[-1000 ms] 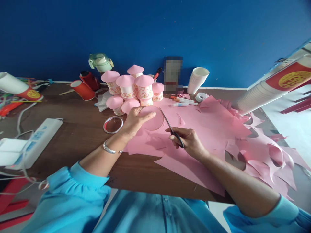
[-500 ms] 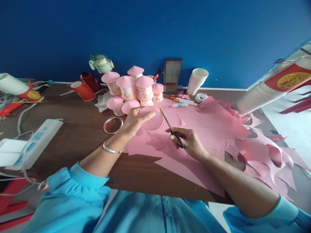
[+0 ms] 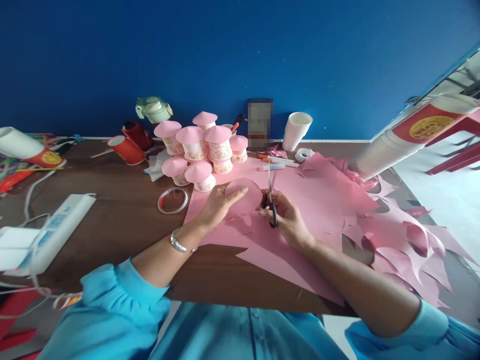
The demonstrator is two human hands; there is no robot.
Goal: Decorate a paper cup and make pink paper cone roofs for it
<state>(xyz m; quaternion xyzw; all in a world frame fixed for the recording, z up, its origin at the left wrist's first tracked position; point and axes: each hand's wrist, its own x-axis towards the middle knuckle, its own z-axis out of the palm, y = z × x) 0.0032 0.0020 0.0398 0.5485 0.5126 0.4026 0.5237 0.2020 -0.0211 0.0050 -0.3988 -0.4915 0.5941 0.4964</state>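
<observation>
pink disc: 1 | scissors: 1 | pink cone roofs: 7 | markers: apparently 2

A white power strip lies on the left of the brown counter, with white cables beside it. Farther back, a red cup sits tilted near a bottle with a pale green lid, before the blue wall. A stack of white cups stands near the wall, a white roll just in front.
</observation>
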